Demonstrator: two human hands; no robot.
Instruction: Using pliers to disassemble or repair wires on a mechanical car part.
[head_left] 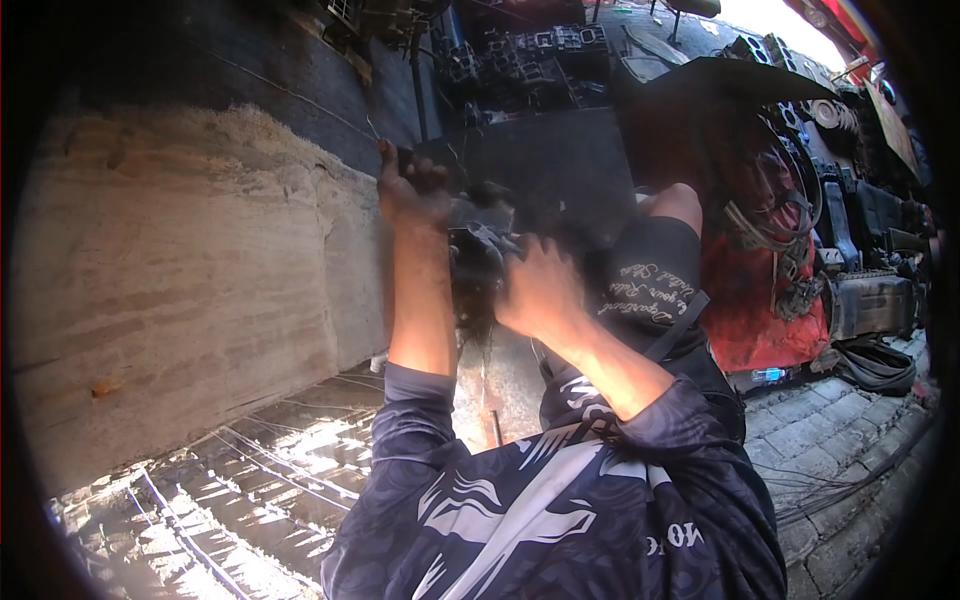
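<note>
My left hand (415,192) is raised beside the concrete wall, its fingers curled in and the thumb up. A thin, light sliver shows just above the thumb; whether the hand grips it is unclear. Lower and to the right, my right hand (543,285) is closed, with its knuckles toward the middle. A greyish metal part (483,234) lies between the two hands and reaches toward my right fingers. Around it is a dark, shadowed mass whose kind I cannot make out. Behind both hands stands a dark flat panel (550,160).
The concrete wall (200,270) closes off the left side. Several metal engine parts (560,45) lie at the back. On the right are a red sheet (765,310), looped black cables (800,215) and more machine parts. Paving bricks (810,430) cover the ground at right.
</note>
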